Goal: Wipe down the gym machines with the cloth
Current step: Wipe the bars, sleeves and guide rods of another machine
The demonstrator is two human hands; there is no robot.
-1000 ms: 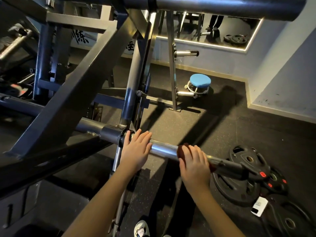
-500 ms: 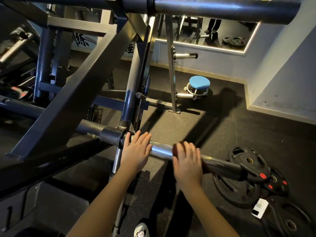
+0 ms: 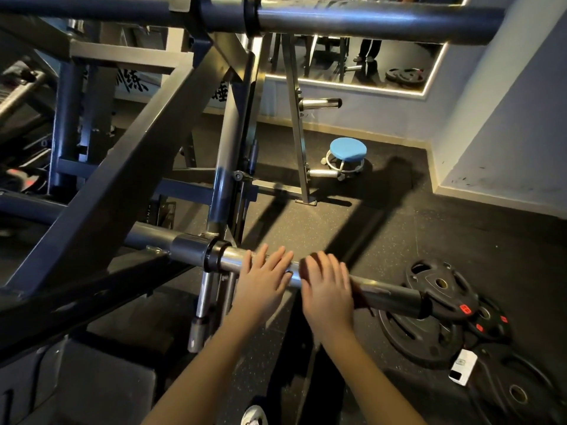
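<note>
A chrome bar (image 3: pixel 233 260) sticks out of the dark steel gym machine frame (image 3: pixel 129 179) toward the lower right, turning black near its end (image 3: pixel 395 297). My left hand (image 3: pixel 264 282) rests on the chrome part with its fingers straight and spread. Just to its right, my right hand (image 3: pixel 328 289) lies over the bar with a dark red cloth (image 3: pixel 359 297) under it, fingers curved over the cloth and bar. Only the cloth's edges show past the palm and fingertips.
Black weight plates (image 3: pixel 420 342) lie on the rubber floor under the bar's end, with a small white box (image 3: pixel 462 370) on them. A blue round stool (image 3: pixel 348 148) stands by an upright post (image 3: pixel 299 133). A thick bar (image 3: pixel 368 23) crosses overhead. My shoe (image 3: pixel 253 415) shows below.
My right hand has slid the cloth leftward along the bar, from near the black end to right beside my left hand. The left hand has stayed on the chrome part.
</note>
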